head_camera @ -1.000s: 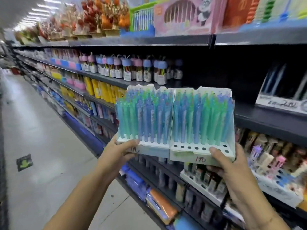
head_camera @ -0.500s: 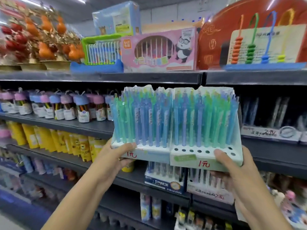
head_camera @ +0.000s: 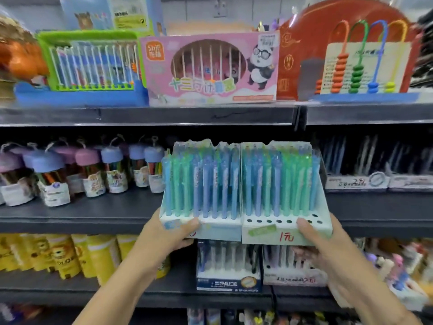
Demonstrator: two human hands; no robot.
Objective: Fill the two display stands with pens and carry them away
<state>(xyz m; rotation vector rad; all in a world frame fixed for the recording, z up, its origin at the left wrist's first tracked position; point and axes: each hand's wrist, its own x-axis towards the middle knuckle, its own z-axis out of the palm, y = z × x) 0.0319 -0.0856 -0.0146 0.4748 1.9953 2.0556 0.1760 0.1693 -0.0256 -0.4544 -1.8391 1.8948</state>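
left grip (head_camera: 164,234) curled round left stand (head_camera: 220,231) | right grip (head_camera: 328,245) curled round right stand (head_camera: 281,227) | stands touching, pens (head_camera: 206,184) upright

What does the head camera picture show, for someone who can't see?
A left hand and a right hand hold two white display stands side by side, packed with blue and green pens, at a dark shop shelf. The right stand's front holes are empty.

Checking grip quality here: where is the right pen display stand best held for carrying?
Grip the right pen display stand at its low base, from below and the outer right, thumb over the holed front step, as the right hand does. Its pens stand upright in holes, so it probably must stay level.
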